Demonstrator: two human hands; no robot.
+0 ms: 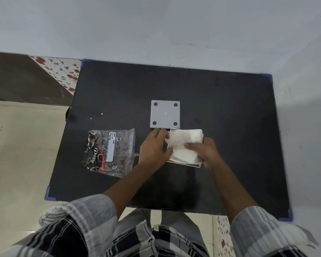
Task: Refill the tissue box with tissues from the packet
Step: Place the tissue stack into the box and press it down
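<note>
A stack of white tissues (pixel 183 147) lies tilted over the open clear tissue box (pixel 183 165), whose thin rim shows at the front and back. My left hand (pixel 153 151) grips the stack's left edge. My right hand (pixel 205 150) holds its right side, thumb on top. The box's grey square lid (pixel 165 114), with four dark round pads, lies flat just behind the box. The clear tissue packet (pixel 109 152), printed black and red, lies flat to the left of my left hand and looks empty.
Everything sits on a black table (pixel 220 112) with blue corner guards. A grey wall stands behind and to the right. Beige floor and floral tiles show on the left.
</note>
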